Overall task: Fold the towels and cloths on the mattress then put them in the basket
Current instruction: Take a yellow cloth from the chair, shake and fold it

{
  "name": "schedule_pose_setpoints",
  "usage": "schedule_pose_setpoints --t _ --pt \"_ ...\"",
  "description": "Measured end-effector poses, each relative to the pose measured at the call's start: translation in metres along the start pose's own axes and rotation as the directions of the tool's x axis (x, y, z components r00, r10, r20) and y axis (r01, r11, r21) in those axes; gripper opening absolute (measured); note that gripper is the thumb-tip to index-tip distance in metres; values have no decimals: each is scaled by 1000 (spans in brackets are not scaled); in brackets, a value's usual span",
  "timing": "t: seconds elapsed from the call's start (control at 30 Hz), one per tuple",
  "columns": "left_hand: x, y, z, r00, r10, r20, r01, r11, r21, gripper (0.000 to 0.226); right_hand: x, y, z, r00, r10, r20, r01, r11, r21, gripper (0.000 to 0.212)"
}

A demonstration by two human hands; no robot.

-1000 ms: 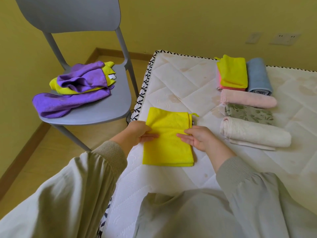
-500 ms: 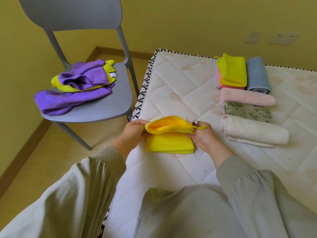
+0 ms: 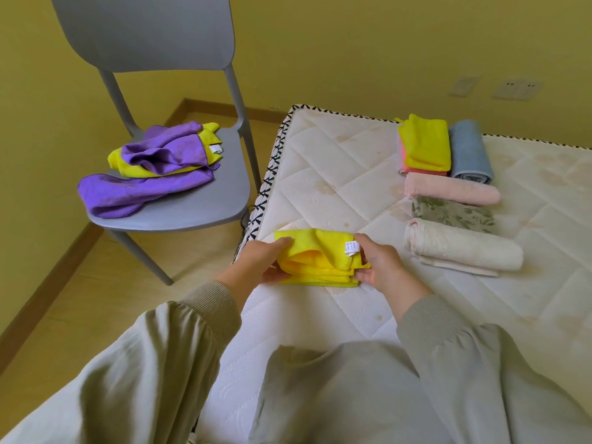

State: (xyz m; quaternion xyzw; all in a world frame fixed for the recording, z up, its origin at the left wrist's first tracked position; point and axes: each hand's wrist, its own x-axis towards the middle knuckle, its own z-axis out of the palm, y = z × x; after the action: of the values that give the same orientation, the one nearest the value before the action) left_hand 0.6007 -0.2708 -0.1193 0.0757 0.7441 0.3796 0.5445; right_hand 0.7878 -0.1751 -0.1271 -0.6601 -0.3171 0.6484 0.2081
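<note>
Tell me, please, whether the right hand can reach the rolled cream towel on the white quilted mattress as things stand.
Probably yes: the rolled cream towel lies beside the right hand, only bare mattress between, but that hand must first release the folded yellow microfibre cloth.

Place: you are in a room of a home, most likely a plain bedroom.
- One bare quilted mattress (image 3: 320,187) with black-and-white edge trim, lying low by the floor (image 3: 80,315).
- Yellow painted walls (image 3: 320,43) with sockets (image 3: 515,89) set in them.
- Wood-look floor edged by a brown skirting board (image 3: 208,106).
- One grey plastic chair (image 3: 198,200) just beside the mattress, with purple and yellow cloths (image 3: 153,168) heaped on its seat.
- Rolled and folded towels (image 3: 448,193) laid in a row on the mattress.
</note>
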Motion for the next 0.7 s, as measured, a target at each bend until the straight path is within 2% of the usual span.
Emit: schedule_pose_setpoints --t 0.1,0.2,0.33,0.47,0.57,0.63,0.7 --pt "0 -1 2 999 -28 32 30 998 -60 35 -9 -1 -1 994 74 83 -69 996 -60 45" --pt "0 -3 -2 997 26 69 -25 1000 -15 10 -14 -3 -1 992 44 122 -29 992 -124 43" --pt "5 -10 -9 994 68 90 -62 996 -68 20 -9 -3 -1 993 -92 80 107 973 -205 29" --pt "3 -16 -2 992 117 41 -121 989 85 20 -3 6 0 975 -223 7 207 890 -406 11" --pt "5 -18 2 987 157 17 -158 973 168 21 -1 10 -4 920 -392 -1 323 759 -565 23" --pt "5 -20 2 988 154 28 -156 973 170 21 -3 7 -7 877 -480 -10 366 683 -633 20" --pt "5 -21 2 988 149 36 -153 973 172 21 -4 3 -8 853 -521 -35 397 690 -605 20"
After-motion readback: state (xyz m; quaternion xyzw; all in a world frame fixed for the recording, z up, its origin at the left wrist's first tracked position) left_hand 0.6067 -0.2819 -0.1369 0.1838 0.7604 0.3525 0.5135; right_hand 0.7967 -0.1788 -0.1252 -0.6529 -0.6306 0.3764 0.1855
